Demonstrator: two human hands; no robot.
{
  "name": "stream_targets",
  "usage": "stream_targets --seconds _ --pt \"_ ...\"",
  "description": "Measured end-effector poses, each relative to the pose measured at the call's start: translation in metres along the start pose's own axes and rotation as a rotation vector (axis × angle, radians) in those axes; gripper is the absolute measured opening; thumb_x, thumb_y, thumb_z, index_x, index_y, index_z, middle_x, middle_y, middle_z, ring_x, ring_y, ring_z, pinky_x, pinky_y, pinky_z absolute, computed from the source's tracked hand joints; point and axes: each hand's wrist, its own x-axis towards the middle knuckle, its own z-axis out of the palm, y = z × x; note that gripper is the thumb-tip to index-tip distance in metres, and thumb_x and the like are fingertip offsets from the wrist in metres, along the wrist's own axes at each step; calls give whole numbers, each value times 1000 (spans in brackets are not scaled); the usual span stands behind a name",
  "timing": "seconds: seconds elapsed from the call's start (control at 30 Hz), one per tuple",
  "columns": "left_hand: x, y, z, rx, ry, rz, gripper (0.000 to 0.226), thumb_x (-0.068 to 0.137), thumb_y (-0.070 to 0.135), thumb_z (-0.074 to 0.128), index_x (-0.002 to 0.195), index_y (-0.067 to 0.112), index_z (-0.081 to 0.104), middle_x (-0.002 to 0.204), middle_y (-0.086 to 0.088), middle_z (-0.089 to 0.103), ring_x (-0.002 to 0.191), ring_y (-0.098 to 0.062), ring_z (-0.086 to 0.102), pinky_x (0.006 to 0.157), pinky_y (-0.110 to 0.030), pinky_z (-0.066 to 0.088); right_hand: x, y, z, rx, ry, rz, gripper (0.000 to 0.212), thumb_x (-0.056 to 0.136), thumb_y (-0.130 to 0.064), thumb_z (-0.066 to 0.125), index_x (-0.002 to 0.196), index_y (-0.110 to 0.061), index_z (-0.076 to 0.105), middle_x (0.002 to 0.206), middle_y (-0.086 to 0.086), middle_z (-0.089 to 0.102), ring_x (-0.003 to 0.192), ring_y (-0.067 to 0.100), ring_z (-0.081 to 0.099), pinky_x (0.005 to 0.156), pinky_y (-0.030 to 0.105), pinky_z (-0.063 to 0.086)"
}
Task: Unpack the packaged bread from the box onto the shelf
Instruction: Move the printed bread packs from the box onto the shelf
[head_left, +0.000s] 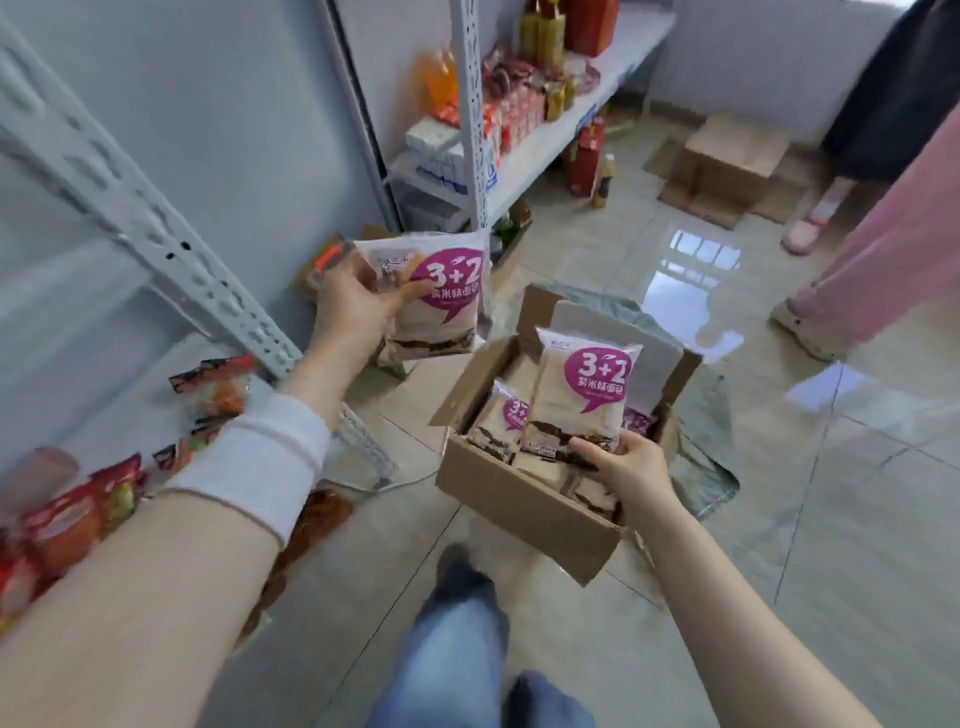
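Left bread packet (431, 306) hangs aloft, right bread packet (579, 400) upright over open box (524, 512).

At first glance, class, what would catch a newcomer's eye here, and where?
The left hand grips a bread pack with a purple 3+2 label beside the shelf post; the right hand grips a second bread pack above the open cardboard box. Red snack packets lie at lower left.

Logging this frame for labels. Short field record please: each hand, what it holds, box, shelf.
left hand: grips a bread packet, held up beside the shelf upright
right hand: grips a second bread packet by its lower edge, over the box
box: cardboard, open, more packets inside
lower shelf: red snack packs lying on it
bystander: pink trousers, far right
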Motion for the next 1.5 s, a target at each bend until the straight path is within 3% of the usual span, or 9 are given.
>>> stream_targets --seconds 0.23,0.33,0.57,0.73,0.87,1.03,1.2,1.37,1.5 --pt "-84 77 -171 26 249 112 31 68 25 79 93 20 61 88 6 65 82 -11 60 73 -23 50 -91 -78 71 -66 -285 -240 18 71 -10 77 87 -13 69 76 1 75 66 13 72 56 20 57" --pt "-110 88 -243 41 333 158 24 69 26 78 85 28 60 83 13 63 76 -4 58 68 -17 49 -121 -106 122 -61 -421 -309 19 71 -10 76 88 -16 68 75 1 76 69 19 73 55 23 58" --pt "-149 66 -397 84 552 144 26 72 26 76 93 22 62 86 10 63 82 -7 59 74 -24 49 -176 -150 272 -101 -619 -430 24 69 -12 78 91 -11 69 88 12 74 84 31 71 79 48 57" --pt "-141 43 -460 86 630 106 24 72 29 75 88 20 60 79 14 61 74 1 57 60 -15 42 -188 -184 352 -110 -686 -464 24 64 -20 80 85 -14 69 88 10 74 85 30 71 82 48 56" --pt "-108 33 -499 99 702 104 26 70 31 77 67 25 52 67 11 54 64 -4 53 58 -16 42 -171 -221 411 -134 -752 -492 22 64 -18 77 82 -15 67 84 5 74 77 21 73 73 35 60" --pt "-24 12 -538 102 692 99 26 72 29 76 93 20 64 89 5 68 82 -11 63 75 -28 51 -108 -271 500 -101 -796 -493 16 74 0 70 87 -7 65 86 9 72 78 22 71 73 34 60" --pt "90 -22 -576 27 757 86 25 70 26 79 89 23 64 88 7 69 84 -11 67 77 -31 55 -23 -329 613 -131 -829 -552 15 75 3 69 87 -6 66 69 -3 75 68 14 72 63 21 58" --pt "190 -58 -613 -25 832 69 22 65 27 81 74 29 61 77 13 67 77 -9 65 77 -36 54 42 -369 712 -270 -810 -683 15 70 -16 78 77 -28 71 75 -10 74 80 12 70 81 29 52" --pt "245 -77 -635 -58 812 80 23 66 20 81 77 29 63 80 13 68 78 -8 65 80 -36 55 69 -386 766 -316 -848 -722 20 71 -14 78 83 -26 68 84 -7 74 87 16 69 85 32 52"
